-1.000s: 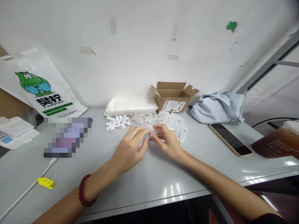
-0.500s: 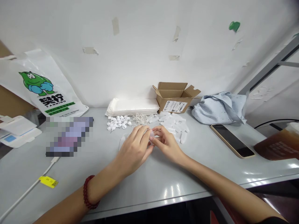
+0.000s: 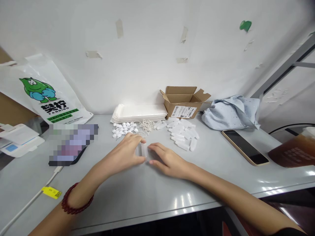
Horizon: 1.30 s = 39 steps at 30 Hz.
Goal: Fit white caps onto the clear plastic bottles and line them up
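A small translucent plastic tube (image 3: 144,150) is on the table between my two hands, its long side running away from me. My left hand (image 3: 123,155) curves beside it, thumb and fingers apart, with the fingertips close to its two ends; whether they touch it I cannot tell. Another clear piece shows partly inside the curve of that hand. Just to the right, my right hand (image 3: 169,160) has its thumb and fingers spread, pointing toward the tube and holding nothing. A pile of similar translucent tubes (image 3: 183,134) lies beyond my right hand, and small white caps (image 3: 124,128) lie beyond my left.
White strings (image 3: 147,126) lie between caps and tubes. Behind are flat white packets (image 3: 142,112), an open cardboard box (image 3: 183,105) and a light blue cloth bag (image 3: 230,113). A phone (image 3: 244,147) and a drink cup (image 3: 294,150) stand right; a blurred-out device (image 3: 73,146) lies left.
My hands were together around a translucent piece. Now they have parted and moved left and nearer to me, fingers opened, and the tube between them shows clearly.
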Available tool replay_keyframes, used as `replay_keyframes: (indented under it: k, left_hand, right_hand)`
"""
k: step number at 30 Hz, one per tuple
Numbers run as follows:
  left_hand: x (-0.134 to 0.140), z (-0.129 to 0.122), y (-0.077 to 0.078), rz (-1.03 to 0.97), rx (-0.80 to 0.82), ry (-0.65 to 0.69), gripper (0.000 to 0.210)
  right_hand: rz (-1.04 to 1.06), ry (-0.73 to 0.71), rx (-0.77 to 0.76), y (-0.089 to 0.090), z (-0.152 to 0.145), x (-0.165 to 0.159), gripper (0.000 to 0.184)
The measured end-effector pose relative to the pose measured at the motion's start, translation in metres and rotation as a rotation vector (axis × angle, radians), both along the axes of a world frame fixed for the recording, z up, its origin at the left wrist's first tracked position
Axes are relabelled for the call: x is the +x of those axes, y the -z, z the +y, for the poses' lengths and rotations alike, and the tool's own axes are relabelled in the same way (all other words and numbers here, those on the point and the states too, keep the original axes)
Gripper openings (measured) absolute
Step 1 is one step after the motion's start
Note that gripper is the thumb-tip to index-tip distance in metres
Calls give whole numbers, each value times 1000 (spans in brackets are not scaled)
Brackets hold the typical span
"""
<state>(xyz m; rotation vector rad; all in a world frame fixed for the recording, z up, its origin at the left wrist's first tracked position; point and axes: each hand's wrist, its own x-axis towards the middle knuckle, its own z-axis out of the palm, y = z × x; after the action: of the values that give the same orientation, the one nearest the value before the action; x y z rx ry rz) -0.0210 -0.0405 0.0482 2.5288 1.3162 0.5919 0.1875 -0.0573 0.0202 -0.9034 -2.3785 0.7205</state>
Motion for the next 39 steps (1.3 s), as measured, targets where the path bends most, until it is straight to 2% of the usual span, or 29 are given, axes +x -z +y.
replay_keyframes:
  k: [7,17,25,34,39]
  left_hand:
    - [-3,0,3,49,10,6,28]
    - [-9,4,11,63,39,54,35]
    - [-5,0,-4,173,-263,-23,47]
    - [-6,2,-1,186,-280,-24,51]
    - [-7,4,-2,155,-235,-11,49]
  right_hand:
    - [-98,-65,67,3,-2,-2,48]
    - [-113,-114,89,3,-2,-1,47]
    - [-151,-123,83,4,-2,-1,49]
    - [-158,-133,91,2,-2,-1,48]
    - [-144,-130,122,2,-2,0,47]
